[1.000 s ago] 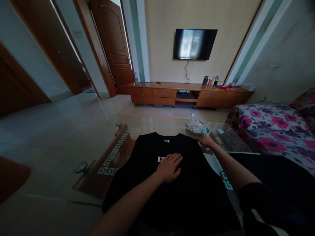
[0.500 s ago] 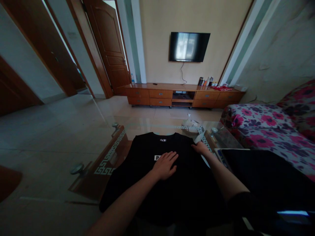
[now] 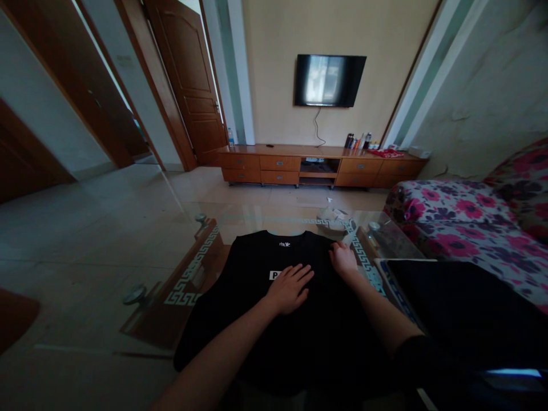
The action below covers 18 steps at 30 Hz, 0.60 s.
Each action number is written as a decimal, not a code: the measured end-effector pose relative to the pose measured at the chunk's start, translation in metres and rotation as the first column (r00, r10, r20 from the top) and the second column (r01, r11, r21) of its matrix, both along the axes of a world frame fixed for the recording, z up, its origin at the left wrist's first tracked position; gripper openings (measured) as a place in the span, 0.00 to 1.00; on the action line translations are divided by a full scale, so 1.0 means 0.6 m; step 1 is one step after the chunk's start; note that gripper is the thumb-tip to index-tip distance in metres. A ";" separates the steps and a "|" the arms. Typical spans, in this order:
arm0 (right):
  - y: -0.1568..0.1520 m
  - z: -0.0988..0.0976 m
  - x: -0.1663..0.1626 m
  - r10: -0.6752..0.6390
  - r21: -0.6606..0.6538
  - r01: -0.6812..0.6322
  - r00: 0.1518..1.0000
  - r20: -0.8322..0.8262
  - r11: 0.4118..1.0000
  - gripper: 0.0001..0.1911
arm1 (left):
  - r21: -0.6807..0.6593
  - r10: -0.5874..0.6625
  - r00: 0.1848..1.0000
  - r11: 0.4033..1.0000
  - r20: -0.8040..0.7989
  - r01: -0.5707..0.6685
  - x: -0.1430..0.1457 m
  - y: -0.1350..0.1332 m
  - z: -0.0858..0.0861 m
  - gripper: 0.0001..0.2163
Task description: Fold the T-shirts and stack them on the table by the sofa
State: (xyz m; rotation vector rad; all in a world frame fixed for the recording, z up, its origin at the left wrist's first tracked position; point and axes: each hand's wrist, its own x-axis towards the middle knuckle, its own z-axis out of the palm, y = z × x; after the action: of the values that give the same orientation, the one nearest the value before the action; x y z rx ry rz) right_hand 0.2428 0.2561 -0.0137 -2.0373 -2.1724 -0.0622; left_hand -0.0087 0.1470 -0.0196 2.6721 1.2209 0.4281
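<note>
A black sleeveless top (image 3: pixel 257 319) lies spread on a glass table (image 3: pixel 188 274), neck away from me, with a small white label on the chest. My left hand (image 3: pixel 291 288) rests flat on the chest, fingers stretched out over the label. My right hand (image 3: pixel 342 260) sits at the top's right shoulder edge, fingers curled onto the fabric; whether it pinches the cloth I cannot make out. The right side of the top looks drawn inward under that hand.
The glass table has a patterned border and metal fittings (image 3: pixel 135 295). A floral sofa (image 3: pixel 462 222) stands to the right with a dark item (image 3: pixel 462 308) beside me. A wooden TV cabinet (image 3: pixel 321 165), wall TV (image 3: pixel 329 80) and doors (image 3: pixel 188 85) lie ahead.
My right hand has slid leftward from the table's right edge onto the top's shoulder, bringing the fabric edge inward. My left hand has stayed flat on the chest.
</note>
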 end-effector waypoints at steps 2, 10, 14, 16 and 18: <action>-0.002 -0.010 0.001 0.023 -0.005 -0.023 1.000 -0.002 1.000 0.20 | 0.003 0.002 1.000 1.000 0.003 -0.002 0.000 0.000 0.000 0.27; 0.008 -0.046 0.016 0.063 -0.045 -0.064 0.998 -0.027 0.997 0.30 | 0.004 0.005 1.000 1.000 0.012 -0.005 -0.003 0.001 -0.002 0.27; 0.014 -0.050 0.017 0.067 -0.074 -0.069 0.997 -0.033 0.995 0.34 | 0.004 0.005 1.000 1.000 0.011 -0.005 -0.004 -0.001 -0.001 0.27; 0.015 -0.048 0.016 0.048 -0.063 -0.051 0.998 -0.045 0.997 0.36 | 0.005 0.003 1.000 1.000 0.012 -0.003 -0.005 -0.002 0.000 0.27; 0.015 -0.045 0.015 0.024 -0.023 -0.025 0.998 -0.053 0.999 0.36 | 0.005 0.001 1.000 1.000 0.014 -0.001 -0.006 -0.002 0.000 0.27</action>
State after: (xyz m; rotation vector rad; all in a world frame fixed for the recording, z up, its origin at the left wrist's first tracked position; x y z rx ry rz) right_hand 0.2518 0.2651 -0.0406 -2.0007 -2.1754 0.0202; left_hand -0.0122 0.1458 -0.0196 2.6682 1.2190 0.4502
